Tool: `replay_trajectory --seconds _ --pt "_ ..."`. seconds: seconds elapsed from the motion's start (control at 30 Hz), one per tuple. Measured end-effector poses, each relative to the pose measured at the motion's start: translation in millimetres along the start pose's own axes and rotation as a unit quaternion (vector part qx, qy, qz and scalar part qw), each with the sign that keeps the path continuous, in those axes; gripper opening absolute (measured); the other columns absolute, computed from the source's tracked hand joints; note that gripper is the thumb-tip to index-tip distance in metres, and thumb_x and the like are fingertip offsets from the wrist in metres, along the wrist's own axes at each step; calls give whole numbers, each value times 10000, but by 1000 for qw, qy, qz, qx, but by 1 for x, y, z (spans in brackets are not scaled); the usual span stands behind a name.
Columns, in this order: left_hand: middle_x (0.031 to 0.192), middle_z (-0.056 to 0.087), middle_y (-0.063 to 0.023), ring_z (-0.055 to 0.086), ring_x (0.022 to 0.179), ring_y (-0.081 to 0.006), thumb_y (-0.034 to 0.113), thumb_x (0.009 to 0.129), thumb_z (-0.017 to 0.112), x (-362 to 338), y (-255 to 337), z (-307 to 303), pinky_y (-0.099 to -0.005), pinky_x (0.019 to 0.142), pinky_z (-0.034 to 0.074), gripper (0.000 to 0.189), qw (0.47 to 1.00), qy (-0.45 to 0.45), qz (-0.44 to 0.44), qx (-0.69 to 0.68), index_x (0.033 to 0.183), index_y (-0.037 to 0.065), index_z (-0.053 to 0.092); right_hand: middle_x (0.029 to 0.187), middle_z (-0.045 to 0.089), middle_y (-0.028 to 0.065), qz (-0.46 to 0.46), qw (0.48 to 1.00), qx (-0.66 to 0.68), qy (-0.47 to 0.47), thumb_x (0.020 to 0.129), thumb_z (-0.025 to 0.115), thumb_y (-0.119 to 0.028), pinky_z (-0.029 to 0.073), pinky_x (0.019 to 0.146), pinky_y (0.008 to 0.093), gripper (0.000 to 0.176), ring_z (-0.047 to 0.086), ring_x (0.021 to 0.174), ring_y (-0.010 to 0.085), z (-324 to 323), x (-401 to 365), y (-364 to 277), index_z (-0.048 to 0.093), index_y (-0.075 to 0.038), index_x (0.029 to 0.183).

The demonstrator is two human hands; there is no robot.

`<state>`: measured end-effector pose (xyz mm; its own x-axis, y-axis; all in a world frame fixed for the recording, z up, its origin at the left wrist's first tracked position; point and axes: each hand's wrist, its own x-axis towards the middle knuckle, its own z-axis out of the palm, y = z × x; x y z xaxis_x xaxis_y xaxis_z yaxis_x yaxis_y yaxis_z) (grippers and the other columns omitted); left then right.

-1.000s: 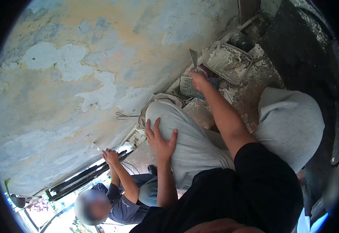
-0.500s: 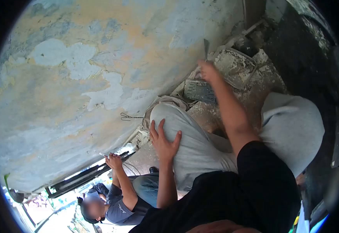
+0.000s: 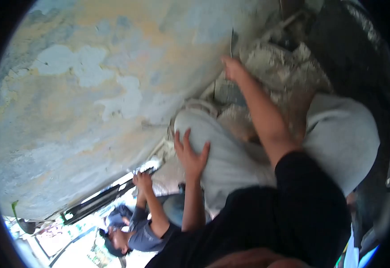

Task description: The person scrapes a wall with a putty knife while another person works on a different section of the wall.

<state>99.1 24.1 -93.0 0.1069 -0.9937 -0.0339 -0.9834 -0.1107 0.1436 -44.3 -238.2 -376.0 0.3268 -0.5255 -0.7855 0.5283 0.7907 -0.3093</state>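
My right hand (image 3: 233,69) is closed round the handle of a thin-bladed scraper (image 3: 232,41), whose blade points up against or close to the wall (image 3: 114,89); contact is too blurred to tell. With fingers spread, my left hand (image 3: 192,155) rests on the knee of my grey trousers (image 3: 221,152) and holds nothing. Patches of paint and pale filler mark the wall. Below my right hand, partly behind the forearm, lies a grey perforated block (image 3: 229,93).
A co-worker (image 3: 152,232) in a dark shirt crouches at the lower left, hands raised near the wall's edge. Plaster-crusted rubble (image 3: 275,64) lies along the wall's foot. A dark slab-like surface (image 3: 351,58) stands at the upper right.
My right hand and the scraper have moved up and slightly left. The co-worker's hands have shifted right in the view. My left hand remains on the knee.
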Motion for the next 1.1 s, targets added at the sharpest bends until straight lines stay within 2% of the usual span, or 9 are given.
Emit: replay_trajectory --seconds 0.23,0.33,0.4,0.5,0.57,0.67,0.97,1.03,1.1 --pt "1510 344 -252 354 1371 -465 355 756 812 35 17 9 -533 1114 318 739 1000 19 1 -10 1387 124 504 745 526 40 -105 990 -34 91 907 677 -309 424 544 386 296 491 608 162 0 -11 -32 615 -56 1049" --pt "1502 348 -249 353 1361 -472 373 747 813 19 6 5 -550 1101 322 751 1000 11 -10 -8 1385 125 504 833 626 77 7 999 -27 -41 883 702 -252 479 666 381 316 541 674 297 -1 -3 -16 645 -27 1099" --pt "1492 353 -248 354 1349 -479 394 741 811 50 17 23 -570 1088 325 759 996 63 24 -64 1382 127 505 646 392 -13 -109 994 1 26 885 687 -325 273 454 361 263 372 515 153 8 -17 -32 565 -93 878" --pt "1509 338 -262 347 1377 -465 333 757 812 29 21 5 -532 1117 318 732 1000 17 -11 -19 1383 111 506 651 407 2 -14 997 -16 67 862 699 -316 275 450 351 247 362 508 154 30 -28 30 583 -102 903" --pt "1506 341 -259 349 1374 -466 332 757 811 42 22 8 -535 1116 317 729 999 25 11 -20 1382 111 507 659 424 1 -35 995 -17 96 856 704 -297 274 437 350 224 374 500 148 33 -37 10 588 -113 908" --pt "1499 347 -255 352 1369 -467 335 753 813 35 19 10 -542 1115 313 730 1000 23 -2 -18 1380 115 510 671 449 -1 -34 999 -17 -18 846 711 -269 273 417 347 194 391 488 138 -5 -22 -63 595 -130 915" --pt "1485 357 -255 359 1352 -482 363 728 821 30 20 6 -572 1094 325 755 1000 24 7 -9 1374 122 514 571 316 -26 -16 998 47 33 865 673 -222 221 388 324 263 263 406 130 33 -64 -36 447 -145 754" --pt "1485 356 -256 362 1349 -483 358 731 821 34 20 12 -569 1094 326 750 1000 23 7 -1 1373 121 514 561 307 -18 -16 997 3 -77 855 670 -209 211 385 324 240 273 400 130 15 -35 -81 455 -140 774" --pt "1493 352 -254 361 1350 -482 351 739 818 28 18 8 -561 1099 324 741 999 26 5 -36 1374 120 513 559 309 -15 -11 996 64 -56 850 667 -206 217 388 321 221 279 400 133 17 -33 -38 467 -136 788"
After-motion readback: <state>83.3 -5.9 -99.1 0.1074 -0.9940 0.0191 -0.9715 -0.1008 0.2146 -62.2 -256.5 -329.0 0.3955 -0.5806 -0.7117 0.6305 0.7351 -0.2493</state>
